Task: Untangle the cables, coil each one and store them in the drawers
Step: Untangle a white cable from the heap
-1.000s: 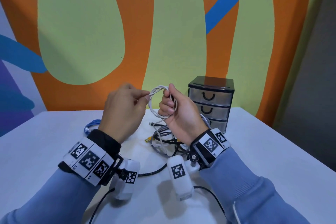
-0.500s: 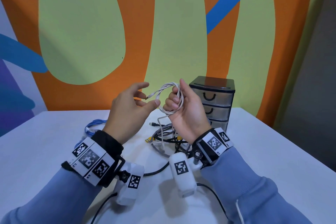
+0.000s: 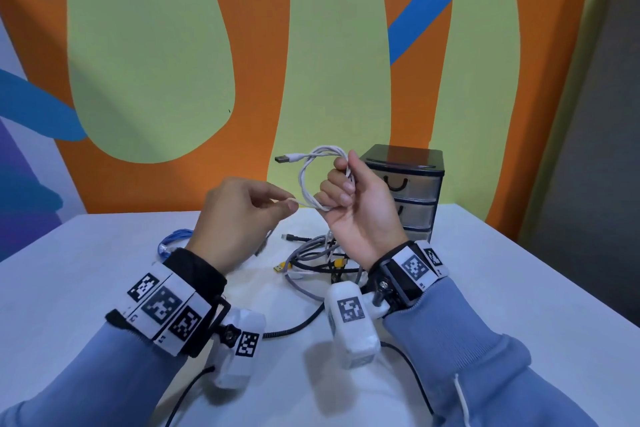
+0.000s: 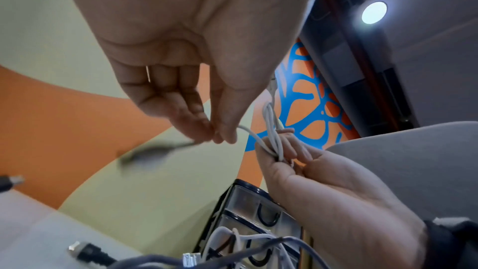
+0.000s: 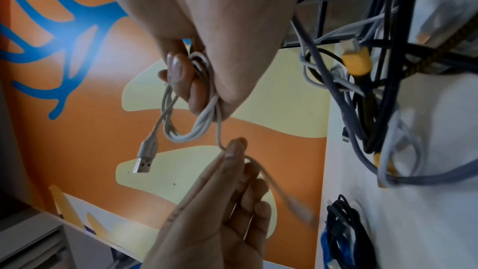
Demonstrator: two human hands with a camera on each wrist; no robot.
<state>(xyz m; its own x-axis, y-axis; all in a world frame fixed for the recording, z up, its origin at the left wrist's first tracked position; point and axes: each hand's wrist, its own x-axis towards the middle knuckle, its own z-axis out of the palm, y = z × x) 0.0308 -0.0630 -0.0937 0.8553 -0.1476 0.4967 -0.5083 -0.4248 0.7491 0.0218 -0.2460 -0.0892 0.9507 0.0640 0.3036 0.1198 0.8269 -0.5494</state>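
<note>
A white USB cable [image 3: 304, 180] is looped into a small coil, held up above the table. My right hand [image 3: 349, 198] grips the coil [image 5: 196, 97] with curled fingers; its USB plug [image 3: 287, 159] sticks out to the left. My left hand [image 3: 277, 206] pinches the cable's loose tail [image 4: 245, 130] between thumb and fingers, just left of the coil. The tail's free end [image 5: 297, 206] hangs blurred below that hand. A tangle of grey, black and yellow-tipped cables [image 3: 318, 260] lies on the white table [image 3: 86, 270] under my hands.
A small three-drawer unit [image 3: 408, 191] with a black top stands at the back right, drawers closed. A coiled blue cable [image 3: 173, 241] lies at the back left beside a black coil [image 5: 338, 222]. A painted wall rises behind the table.
My right hand has lifted the coil higher and the USB plug now points left. My left hand has slid down the tail, from open fingers to a pinch below the coil.
</note>
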